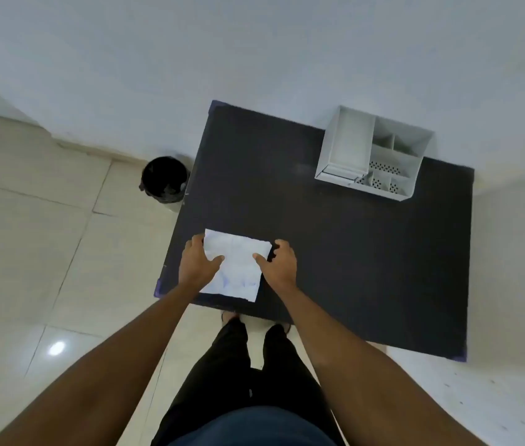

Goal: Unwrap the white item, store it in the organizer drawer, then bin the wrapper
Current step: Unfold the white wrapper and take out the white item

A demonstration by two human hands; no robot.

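A creased white paper wrapper lies flat near the front left corner of the black table. My left hand grips its left edge, thumb on top. My right hand grips its right edge, thumb pressed on the paper. Whatever is inside the paper is hidden. The white desk organizer stands at the table's far right, its drawer at the lower left side. A black bin with a dark liner sits on the floor beside the table's far left corner.
A pale wall runs behind the table. Beige tiled floor surrounds it on the left and right. My legs in dark trousers stand at the table's front edge.
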